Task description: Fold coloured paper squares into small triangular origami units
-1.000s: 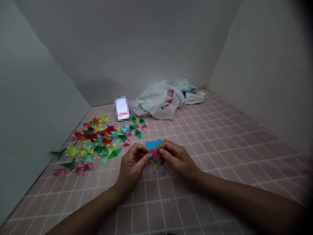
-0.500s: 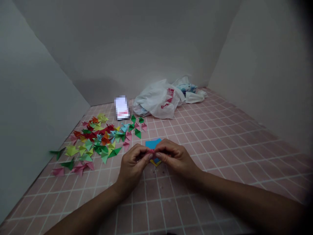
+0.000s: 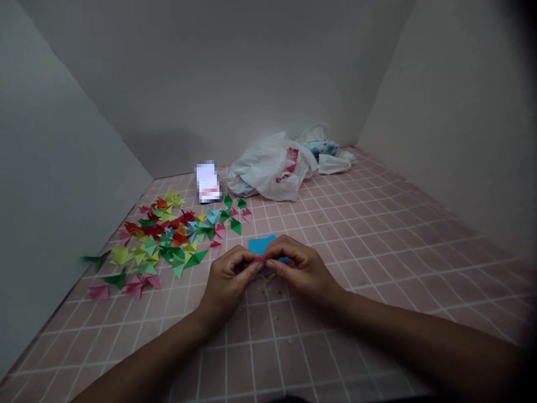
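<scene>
Both grips pinch one small pink paper [image 3: 259, 259]: left hand [image 3: 229, 274] and right hand [image 3: 300, 267], fingertips meeting just above the surface [image 3: 377, 235]. Blue sheet [image 3: 260, 244] just behind, partly under right hand. Folded triangles [image 3: 168, 235] crowd left, up to the wall; open tiles right. Versus 1 s ago: pink paper shows narrower.

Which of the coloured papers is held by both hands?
The pink paper, pinched between the left hand and right hand. The blue sheet lies on the table behind it; the folded triangles lie apart at the left.
</scene>
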`<state>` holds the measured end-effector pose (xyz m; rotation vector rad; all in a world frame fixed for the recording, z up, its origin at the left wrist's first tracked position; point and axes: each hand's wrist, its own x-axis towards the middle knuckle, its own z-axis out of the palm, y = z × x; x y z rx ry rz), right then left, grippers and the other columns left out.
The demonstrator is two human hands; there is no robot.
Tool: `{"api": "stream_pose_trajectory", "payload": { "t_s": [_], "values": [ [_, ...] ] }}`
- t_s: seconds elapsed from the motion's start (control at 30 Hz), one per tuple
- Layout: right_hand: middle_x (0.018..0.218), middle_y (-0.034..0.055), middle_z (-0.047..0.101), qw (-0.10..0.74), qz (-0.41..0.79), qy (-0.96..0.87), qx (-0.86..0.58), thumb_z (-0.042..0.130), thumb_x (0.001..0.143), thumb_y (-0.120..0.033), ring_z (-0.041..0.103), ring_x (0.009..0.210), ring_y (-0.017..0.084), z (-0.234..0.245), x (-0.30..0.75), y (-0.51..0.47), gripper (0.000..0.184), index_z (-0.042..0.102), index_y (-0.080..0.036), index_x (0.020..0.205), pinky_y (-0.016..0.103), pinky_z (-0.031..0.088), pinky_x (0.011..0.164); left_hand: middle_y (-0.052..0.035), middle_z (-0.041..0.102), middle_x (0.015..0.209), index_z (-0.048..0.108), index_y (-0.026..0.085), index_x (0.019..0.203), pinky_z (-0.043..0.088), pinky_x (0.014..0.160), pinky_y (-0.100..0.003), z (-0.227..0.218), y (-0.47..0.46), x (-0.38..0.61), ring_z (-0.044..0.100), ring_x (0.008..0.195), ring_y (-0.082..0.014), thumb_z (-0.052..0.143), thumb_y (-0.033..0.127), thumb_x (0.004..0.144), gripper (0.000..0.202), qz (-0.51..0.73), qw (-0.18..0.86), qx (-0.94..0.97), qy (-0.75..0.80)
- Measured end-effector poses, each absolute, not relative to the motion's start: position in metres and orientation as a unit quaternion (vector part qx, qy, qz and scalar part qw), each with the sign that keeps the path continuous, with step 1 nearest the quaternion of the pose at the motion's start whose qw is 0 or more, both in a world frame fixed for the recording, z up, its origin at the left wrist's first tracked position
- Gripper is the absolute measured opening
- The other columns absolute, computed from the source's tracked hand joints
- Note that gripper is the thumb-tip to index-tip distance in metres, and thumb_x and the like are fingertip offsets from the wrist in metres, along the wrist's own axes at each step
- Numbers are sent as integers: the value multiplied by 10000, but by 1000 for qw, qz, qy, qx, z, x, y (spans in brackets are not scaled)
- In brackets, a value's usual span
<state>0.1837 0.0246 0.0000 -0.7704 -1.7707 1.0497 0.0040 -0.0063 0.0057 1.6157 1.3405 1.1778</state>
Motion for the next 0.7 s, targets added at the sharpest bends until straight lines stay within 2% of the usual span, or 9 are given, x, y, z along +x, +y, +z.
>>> {"api": "stream_pose_trajectory", "payload": {
  "t_s": [0.23,0.53,0.7],
  "values": [
    [836,24,646,448,416,-725,-318,635,865,-165,618,817,166,2,184,23,66,679,-206,837,305,465,735,-16,652,725,710,175,750,445,615,-241,6,-6,4,588,672,-132,673,242,820,104,446,353,637,520],
    [802,19,619,429,456,-705,-333,660,839,-184,595,764,156,0,182,23,72,632,-193,773,284,450,672,0,587,688,668,167,714,396,568,-222,9,-7,6,537,625,-112,644,233,822,129,405,343,671,518],
    [766,10,610,404,470,-703,-349,659,830,-202,582,749,155,2,182,25,117,604,-192,727,285,440,666,-7,597,697,678,165,707,400,590,-231,11,-7,7,544,647,-122,633,201,806,115,379,360,675,520]
  ]
}}
